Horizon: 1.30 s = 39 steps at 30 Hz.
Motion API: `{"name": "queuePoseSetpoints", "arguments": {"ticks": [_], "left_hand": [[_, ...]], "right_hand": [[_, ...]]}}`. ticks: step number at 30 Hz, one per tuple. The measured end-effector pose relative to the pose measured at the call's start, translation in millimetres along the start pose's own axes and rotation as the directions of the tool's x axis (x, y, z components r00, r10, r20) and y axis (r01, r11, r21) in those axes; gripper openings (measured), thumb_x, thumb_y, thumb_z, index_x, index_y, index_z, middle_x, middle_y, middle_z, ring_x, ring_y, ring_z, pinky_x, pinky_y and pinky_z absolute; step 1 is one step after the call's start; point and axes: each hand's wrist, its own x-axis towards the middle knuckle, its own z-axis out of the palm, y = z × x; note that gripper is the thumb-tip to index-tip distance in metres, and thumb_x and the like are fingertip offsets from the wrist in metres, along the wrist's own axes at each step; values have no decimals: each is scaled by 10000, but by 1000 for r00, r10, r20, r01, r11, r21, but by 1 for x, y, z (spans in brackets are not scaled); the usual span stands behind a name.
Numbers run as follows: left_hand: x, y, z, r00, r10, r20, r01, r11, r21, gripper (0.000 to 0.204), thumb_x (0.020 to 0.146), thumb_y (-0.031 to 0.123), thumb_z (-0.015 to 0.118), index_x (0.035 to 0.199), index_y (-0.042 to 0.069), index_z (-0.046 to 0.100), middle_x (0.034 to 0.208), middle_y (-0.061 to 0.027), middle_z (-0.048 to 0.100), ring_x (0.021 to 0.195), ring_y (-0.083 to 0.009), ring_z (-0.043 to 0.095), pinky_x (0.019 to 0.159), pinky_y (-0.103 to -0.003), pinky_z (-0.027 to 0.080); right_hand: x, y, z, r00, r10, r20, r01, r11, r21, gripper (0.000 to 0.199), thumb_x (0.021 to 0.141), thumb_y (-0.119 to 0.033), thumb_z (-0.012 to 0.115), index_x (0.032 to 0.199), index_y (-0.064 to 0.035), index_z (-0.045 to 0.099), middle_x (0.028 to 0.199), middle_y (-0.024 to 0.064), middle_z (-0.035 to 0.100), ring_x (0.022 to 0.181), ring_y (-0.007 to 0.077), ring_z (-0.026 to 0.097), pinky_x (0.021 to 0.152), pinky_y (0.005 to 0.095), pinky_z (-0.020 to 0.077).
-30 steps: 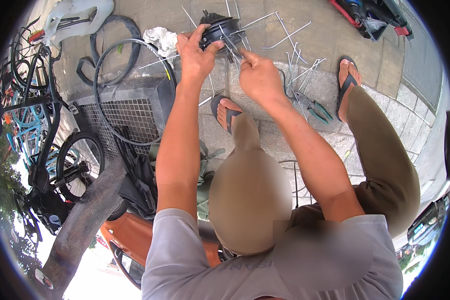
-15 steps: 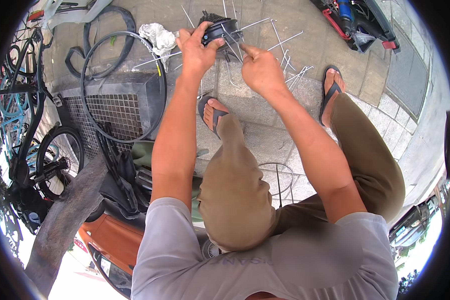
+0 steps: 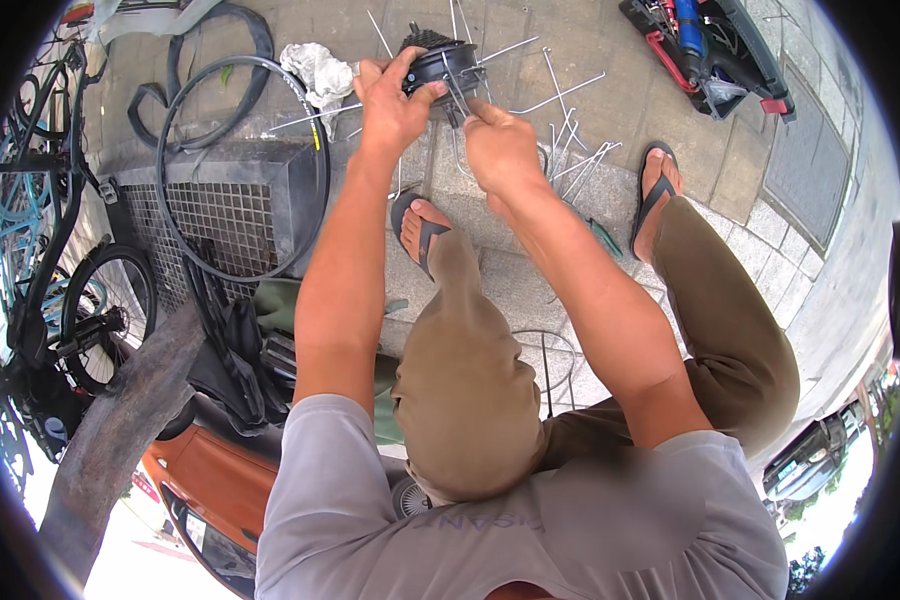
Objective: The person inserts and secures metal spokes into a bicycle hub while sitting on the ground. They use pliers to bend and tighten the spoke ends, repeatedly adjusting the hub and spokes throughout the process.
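A black wheel hub [image 3: 442, 68] with a toothed cassette [image 3: 425, 38] on its far side lies on the paving at the top middle, silvery spokes sticking out of it in several directions. My left hand [image 3: 395, 105] grips the hub's left edge, thumb and fingers closed on its rim. Just below the hub, my right hand [image 3: 500, 148] is closed with thumb and forefinger pinching a thin spoke [image 3: 457, 92] that reaches up to the hub flange. The fingers beneath are partly hidden by the hand itself. Loose spokes [image 3: 588, 165] lie on the ground right of my right hand.
A bare black rim [image 3: 160, 165] leans over a metal grate [image 3: 235, 215] at left, with an inner tube [image 3: 267, 40] behind and a crumpled white rag [image 3: 315, 70] beside it. An open toolbox [image 3: 715, 55] stands at upper right. Bicycles [image 3: 45, 220] stand at far left.
My right hand has moved left and slightly down, from beside the hub's right edge to the spoke below it. My left hand stays on the hub.
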Motion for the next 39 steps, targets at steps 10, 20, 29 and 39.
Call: {"name": "queuePoseSetpoints", "arguments": {"ticks": [10, 20, 29, 39], "left_hand": [[-6, -7, -4, 999, -27, -18, 26, 999, -43, 576, 798, 289, 924, 1339, 234, 734, 1138, -128, 530, 1114, -317, 462, 1032, -414, 422], [-5, -2, -1, 998, -22, -53, 20, 999, -41, 573, 778, 268, 927, 1318, 236, 737, 1139, -122, 554, 1107, -336, 458, 1035, -432, 426], [-16, -4, -12, 995, -98, -23, 96, 990, -100, 587, 779, 227, 921, 1334, 220, 732, 1230, -110, 605, 1161, -338, 459, 1102, -431, 398], [-11, 1, -8, 994, -106, -23, 101, 984, -147, 576, 807, 201, 898, 1355, 231, 723, 1265, -131, 556, 1208, -365, 450, 1117, -463, 409]], "right_hand": [[0, -14, -5, 988, 96, 118, -90, 994, -54, 413, 1053, -148, 600, 1441, -24, 670, 1274, 169, 745, 983, 167, 631, 850, 308, 510], [3, 6, 1, 987, 124, 103, -135, 984, 116, 402, 1052, -140, 615, 1433, -30, 679, 1051, 92, 703, 880, 123, 579, 777, 296, 469], [22, -50, -50, 910, 258, 326, -210, 962, -175, 439, 1084, -157, 559, 1514, -92, 617, 646, -27, 510, 491, 77, 401, 462, 315, 363], [35, 18, -42, 956, -163, 243, 198, 972, -128, 441, 1059, -145, 594, 1467, 16, 633, 1231, 162, 760, 1014, 156, 681, 888, 296, 535]]}}
